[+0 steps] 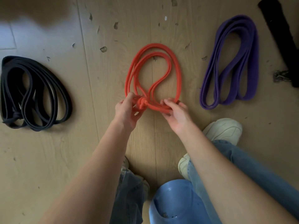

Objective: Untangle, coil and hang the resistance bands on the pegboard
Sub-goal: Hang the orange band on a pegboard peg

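An orange resistance band [177,68] lies in loops on the wooden floor in the middle, with a knot at its near end. My left hand [127,110] grips the band at the knot, fingers curled round the strands. My right hand [176,110] pinches the strands just right of the knot. A black band [34,92] lies coiled on the floor at the left. A purple band [239,62] lies coiled at the right. No pegboard is in view.
A black strap-like object [281,34] lies at the far right with a small dark clump [280,75] beside it. A blue plastic stool [176,202] stands between my legs. My pale shoe [224,128] rests near the purple band.
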Motion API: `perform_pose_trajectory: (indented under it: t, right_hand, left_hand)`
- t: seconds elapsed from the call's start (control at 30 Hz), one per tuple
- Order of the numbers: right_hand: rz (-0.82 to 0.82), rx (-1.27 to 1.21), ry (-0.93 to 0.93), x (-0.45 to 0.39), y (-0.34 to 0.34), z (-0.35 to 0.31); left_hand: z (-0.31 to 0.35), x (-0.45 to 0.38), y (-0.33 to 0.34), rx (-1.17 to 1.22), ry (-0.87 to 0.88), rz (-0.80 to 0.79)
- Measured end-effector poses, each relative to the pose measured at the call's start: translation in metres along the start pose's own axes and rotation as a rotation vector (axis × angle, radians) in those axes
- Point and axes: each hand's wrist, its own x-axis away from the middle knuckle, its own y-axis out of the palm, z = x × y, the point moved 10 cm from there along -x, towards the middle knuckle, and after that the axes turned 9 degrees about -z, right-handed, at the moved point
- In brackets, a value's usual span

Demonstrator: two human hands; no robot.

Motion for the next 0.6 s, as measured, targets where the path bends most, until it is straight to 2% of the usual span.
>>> perform_pose_trajectory:
  t: [0.1, 0.2, 0.27, 0.37, 0.43, 0.5, 0.6]
  right_hand:
    - [0.075, 0.071, -0.041, 0.006, -0.008, -0.009]
    - [0.139, 0.255, -0.136, 0.022, 0.0, -0.028]
    - [0.201, 0.496, -0.251, 0.043, 0.011, -0.055]
    - [0.285, 0.986, -0.538, 0.095, 0.045, -0.118]
    - [0.27, 1.301, -0.687, 0.134, 0.083, -0.153]
    - [0.201, 1.532, -0.75, 0.181, 0.122, -0.177]
    - [-0.021, 1.766, -0.933, 0.286, 0.192, -0.194]
  left_hand:
    - [0.005, 0.001, -0.007, 0.022, -0.013, 0.013]
    - [0.016, 0.011, -0.013, 0.167, 0.004, 0.07]
    - [0.032, 0.025, -0.008, 0.219, 0.035, 0.067]
    - [0.075, 0.062, 0.003, 0.185, 0.136, 0.064]
    - [0.116, 0.104, 0.012, 0.063, 0.21, 0.04]
    - [0.159, 0.157, 0.023, -0.168, 0.273, -0.007]
    - [0.215, 0.257, 0.043, -0.449, 0.314, -0.13]
